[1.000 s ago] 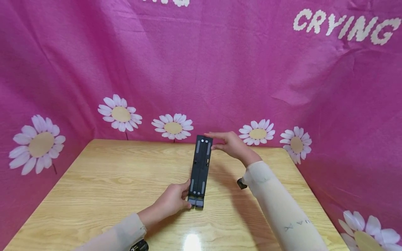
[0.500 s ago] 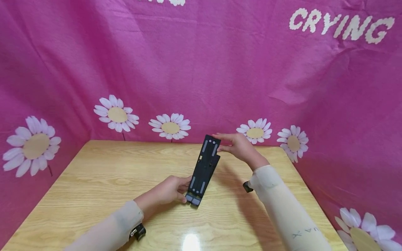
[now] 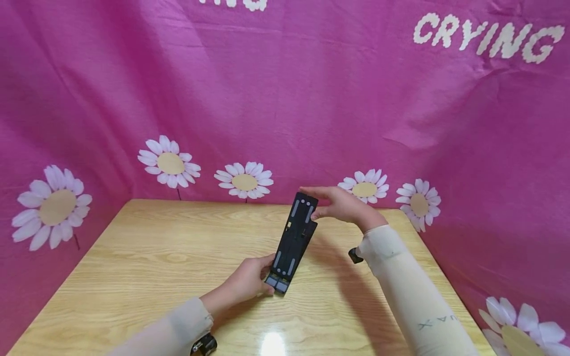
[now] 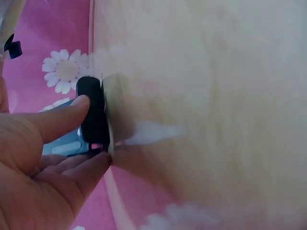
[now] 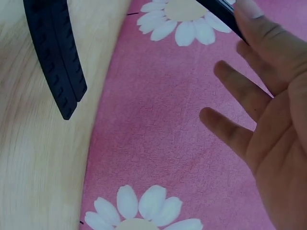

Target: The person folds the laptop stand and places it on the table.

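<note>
A black folding laptop stand [image 3: 291, 242] with grey rubber pads is held over the middle of the table, its top leaning right. At its lower end, my left hand [image 3: 245, 282] grips it between thumb and fingers; in the left wrist view, the thumb [image 4: 67, 117] presses the black end piece [image 4: 93, 110]. My right hand [image 3: 343, 203] pinches the upper end. In the right wrist view, the thumb [image 5: 264, 21] lies on the stand's edge while other fingers spread apart. A notched black leg [image 5: 55, 62] stands away from that edge.
The wooden table [image 3: 169, 237] carries a bright light reflection near its front. A pink cloth [image 3: 289, 99] with printed daisies and white lettering hangs behind it and at both sides. Small black devices [image 3: 355, 255] are strapped at both wrists.
The stand's upper end has swung right with my right hand, so it leans more. A rear part now shows past its right edge. My left hand keeps hold of the lower end.
</note>
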